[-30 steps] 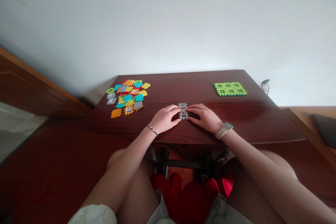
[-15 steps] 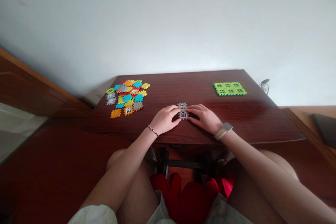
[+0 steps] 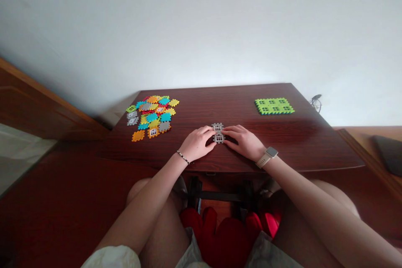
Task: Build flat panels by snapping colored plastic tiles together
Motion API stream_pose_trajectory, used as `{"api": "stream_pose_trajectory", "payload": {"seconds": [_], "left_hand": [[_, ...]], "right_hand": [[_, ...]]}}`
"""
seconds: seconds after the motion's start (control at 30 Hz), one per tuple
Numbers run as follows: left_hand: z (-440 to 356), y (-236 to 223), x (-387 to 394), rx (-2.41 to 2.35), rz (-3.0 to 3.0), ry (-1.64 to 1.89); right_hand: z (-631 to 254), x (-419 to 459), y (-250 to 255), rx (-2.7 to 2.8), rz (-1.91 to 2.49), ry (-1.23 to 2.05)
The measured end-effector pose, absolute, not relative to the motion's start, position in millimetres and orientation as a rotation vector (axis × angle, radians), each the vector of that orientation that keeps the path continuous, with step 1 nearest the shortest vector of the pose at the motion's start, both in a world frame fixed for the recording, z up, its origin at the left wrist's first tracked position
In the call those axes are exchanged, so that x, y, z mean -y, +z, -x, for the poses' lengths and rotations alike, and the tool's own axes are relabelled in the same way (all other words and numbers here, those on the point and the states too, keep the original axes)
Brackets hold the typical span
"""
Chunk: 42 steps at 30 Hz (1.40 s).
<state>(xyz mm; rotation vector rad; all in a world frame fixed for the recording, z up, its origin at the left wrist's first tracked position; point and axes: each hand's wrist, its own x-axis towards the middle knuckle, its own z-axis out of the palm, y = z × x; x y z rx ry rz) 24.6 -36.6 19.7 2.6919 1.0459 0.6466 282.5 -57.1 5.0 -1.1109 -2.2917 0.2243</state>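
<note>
Two grey window tiles [image 3: 217,132], joined one above the other, lie on the dark wooden table [image 3: 301,142] near its front edge. My left hand [image 3: 198,142] presses on them from the left, fingers curled and pinched on the tiles. From the right, my right hand [image 3: 245,140] holds the same pair with its fingertips; a watch is on that wrist.
A heap of coloured interlocking tiles [image 3: 153,116] lies at the table's back left. A flat green panel of joined tiles [image 3: 274,106] sits at the back right. A white wall rises behind the table. Red slippers [image 3: 226,234] show under it, between my knees.
</note>
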Motion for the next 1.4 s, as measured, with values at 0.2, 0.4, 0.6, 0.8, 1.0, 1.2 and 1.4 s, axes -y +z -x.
{"api": "stream_pose_trajectory", "payload": {"seconds": [0.2, 0.4, 0.6, 0.8, 1.0, 1.2, 1.4], "left_hand": [[-24.0, 20.1, 38.4, -1.049, -2.689, 0.633], [-23.9, 20.5, 39.6, -1.045, -2.710, 0.625], [-24.4, 21.3, 40.1, -1.046, -2.716, 0.623], [-25.3, 23.0, 40.1, -1.061, -2.713, 0.607], [-28.2, 23.6, 39.5, -1.084, -2.712, 0.593], [-29.1, 22.7, 39.3, -1.091, -2.706, 0.600], [-32.8, 22.0, 41.6, -1.144, -2.705, 0.596]], "right_hand": [[-281.7, 59.2, 7.1, 2.307, 1.101, 0.202], [-281.0, 60.6, 7.2, 2.325, 1.099, 0.177], [-280.6, 61.4, 6.9, 2.323, 1.103, 0.171], [-280.5, 61.8, 5.2, 2.319, 1.103, 0.167], [-279.6, 60.7, 4.6, 2.322, 1.120, 0.182], [-278.9, 59.6, 4.0, 2.292, 1.136, 0.218], [-277.3, 58.5, 3.9, 2.276, 1.152, 0.229]]}}
